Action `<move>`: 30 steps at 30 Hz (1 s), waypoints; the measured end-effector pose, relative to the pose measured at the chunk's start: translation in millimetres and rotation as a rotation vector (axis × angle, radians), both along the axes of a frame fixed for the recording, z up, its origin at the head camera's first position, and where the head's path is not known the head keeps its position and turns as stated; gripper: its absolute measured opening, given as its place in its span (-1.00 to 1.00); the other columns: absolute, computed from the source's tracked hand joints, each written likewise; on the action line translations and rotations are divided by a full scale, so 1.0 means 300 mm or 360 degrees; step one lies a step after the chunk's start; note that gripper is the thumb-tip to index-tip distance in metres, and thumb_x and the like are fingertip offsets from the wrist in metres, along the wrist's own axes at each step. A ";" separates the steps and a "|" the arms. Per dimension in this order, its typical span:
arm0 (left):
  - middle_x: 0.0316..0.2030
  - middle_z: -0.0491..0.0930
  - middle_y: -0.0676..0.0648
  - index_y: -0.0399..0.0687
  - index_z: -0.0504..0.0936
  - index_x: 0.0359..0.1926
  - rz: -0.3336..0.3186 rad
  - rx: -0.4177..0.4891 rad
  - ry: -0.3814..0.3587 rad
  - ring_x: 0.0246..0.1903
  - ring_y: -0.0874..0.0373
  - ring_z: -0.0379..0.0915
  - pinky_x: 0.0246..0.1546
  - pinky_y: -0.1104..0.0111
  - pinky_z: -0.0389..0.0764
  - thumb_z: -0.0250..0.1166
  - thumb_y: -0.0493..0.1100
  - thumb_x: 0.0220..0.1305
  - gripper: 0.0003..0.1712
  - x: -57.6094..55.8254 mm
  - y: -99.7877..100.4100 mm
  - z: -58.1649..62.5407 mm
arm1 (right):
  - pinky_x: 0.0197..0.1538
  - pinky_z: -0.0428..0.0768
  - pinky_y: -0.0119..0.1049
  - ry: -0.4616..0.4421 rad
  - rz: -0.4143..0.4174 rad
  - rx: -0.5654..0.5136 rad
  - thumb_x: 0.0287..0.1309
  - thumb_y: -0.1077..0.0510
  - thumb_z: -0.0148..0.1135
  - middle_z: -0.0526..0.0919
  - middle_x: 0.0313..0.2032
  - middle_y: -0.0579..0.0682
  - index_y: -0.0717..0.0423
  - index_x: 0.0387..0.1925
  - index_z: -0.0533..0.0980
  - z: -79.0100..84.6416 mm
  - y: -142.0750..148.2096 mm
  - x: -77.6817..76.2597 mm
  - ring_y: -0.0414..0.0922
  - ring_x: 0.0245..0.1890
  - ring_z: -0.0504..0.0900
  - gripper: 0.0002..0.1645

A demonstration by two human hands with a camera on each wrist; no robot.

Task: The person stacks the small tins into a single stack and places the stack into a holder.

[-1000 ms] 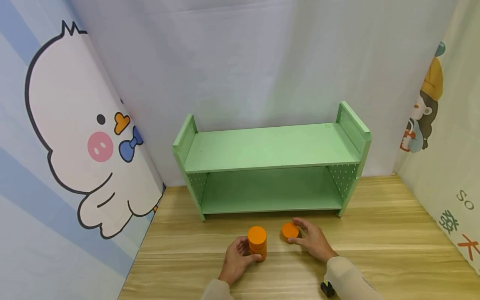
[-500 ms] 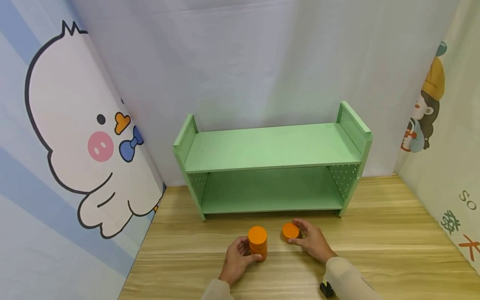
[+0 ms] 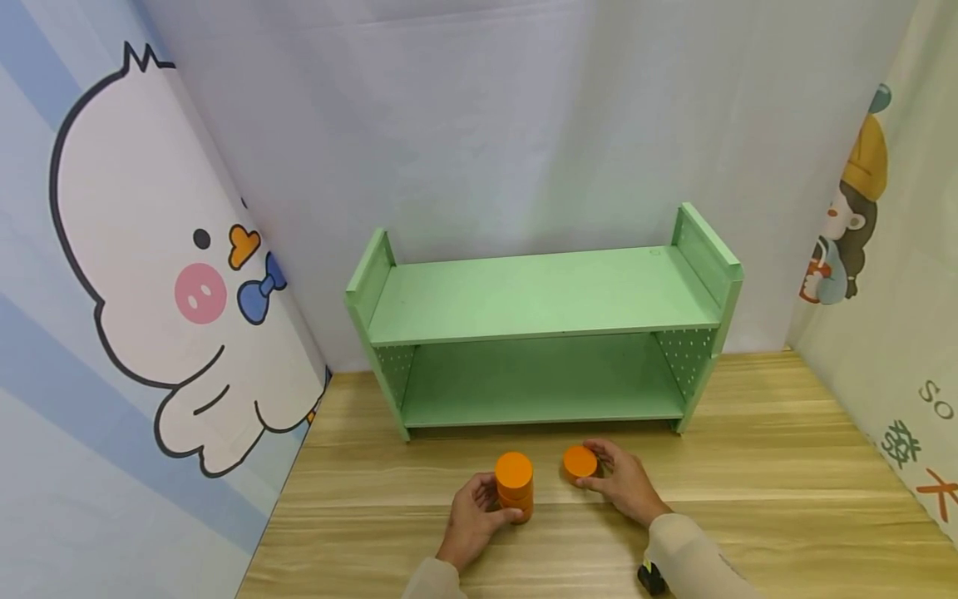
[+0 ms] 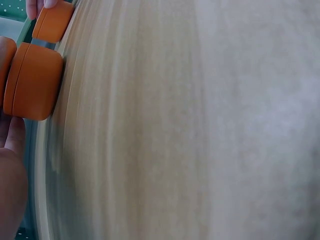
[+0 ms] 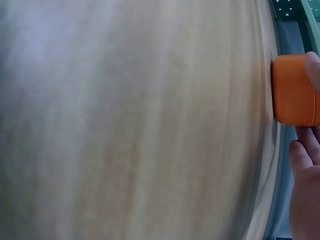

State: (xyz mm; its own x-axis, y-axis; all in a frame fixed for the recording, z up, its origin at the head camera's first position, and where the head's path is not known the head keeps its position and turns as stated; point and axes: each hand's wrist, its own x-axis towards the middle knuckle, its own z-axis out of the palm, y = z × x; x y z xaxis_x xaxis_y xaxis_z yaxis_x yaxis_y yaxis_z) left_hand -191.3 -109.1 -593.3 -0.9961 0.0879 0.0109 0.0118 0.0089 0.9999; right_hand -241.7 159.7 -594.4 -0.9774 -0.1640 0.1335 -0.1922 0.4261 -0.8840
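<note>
Two orange round lidded boxes (image 3: 514, 487) stand stacked on the wooden table in front of the shelf. My left hand (image 3: 473, 520) grips the stack from the left, thumb across its near side and fingers behind. The left wrist view shows the lower orange box (image 4: 37, 82) with a seam under its lid. Just right of the stack, another orange round box (image 3: 580, 464) sits on the table. My right hand (image 3: 627, 482) holds it from the right between thumb and fingers. In the right wrist view, the thumb (image 5: 313, 70) lies on this orange box (image 5: 294, 90).
A green two-tier shelf (image 3: 542, 295) with perforated side panels stands behind the boxes. Light wood-grain table (image 3: 763, 466) surrounds it. A small black object (image 3: 650, 578) shows beside the right sleeve. Cartoon-printed curtains (image 3: 150, 208) border the sides.
</note>
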 end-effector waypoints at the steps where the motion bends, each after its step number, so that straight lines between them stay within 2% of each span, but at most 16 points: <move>1: 0.12 0.57 -0.26 -0.38 0.51 0.11 0.0000 -0.0001 -0.0002 0.18 -0.15 0.48 0.22 0.13 0.54 0.57 -0.34 -0.01 -0.35 -0.001 0.000 0.000 | 0.29 0.45 0.08 0.0005 0.0002 -0.0001 -0.07 0.34 0.56 0.56 0.14 0.31 0.42 0.16 0.46 0.000 0.000 0.000 0.24 0.19 0.51 -0.27; 7: 0.12 0.57 -0.27 -0.38 0.51 0.11 0.0001 -0.0006 -0.0012 0.18 -0.16 0.47 0.22 0.10 0.53 0.57 -0.35 -0.01 -0.35 -0.007 0.001 -0.004 | 0.27 0.48 0.10 0.0039 0.0006 0.0010 -0.08 0.35 0.56 0.58 0.11 0.31 0.42 0.14 0.47 -0.002 0.001 0.000 0.25 0.16 0.53 -0.29; 17: 0.11 0.57 -0.27 -0.38 0.51 0.11 0.0011 -0.0036 -0.0011 0.18 -0.17 0.48 0.22 0.08 0.53 0.58 -0.34 -0.01 -0.35 -0.006 -0.001 -0.013 | 0.30 0.45 0.04 -0.0009 0.0020 -0.0011 -0.06 0.32 0.56 0.58 0.12 0.28 0.39 0.15 0.48 0.004 0.004 -0.002 0.21 0.19 0.52 -0.30; 30: 0.11 0.57 -0.27 -0.39 0.51 0.10 -0.0002 -0.0010 -0.0001 0.18 -0.15 0.48 0.21 0.14 0.54 0.58 -0.35 -0.02 -0.35 -0.005 -0.002 -0.008 | 0.28 0.48 0.02 0.0072 0.0048 -0.0012 -0.05 0.27 0.58 0.60 0.10 0.24 0.36 0.12 0.50 0.032 0.004 0.002 0.19 0.17 0.54 -0.32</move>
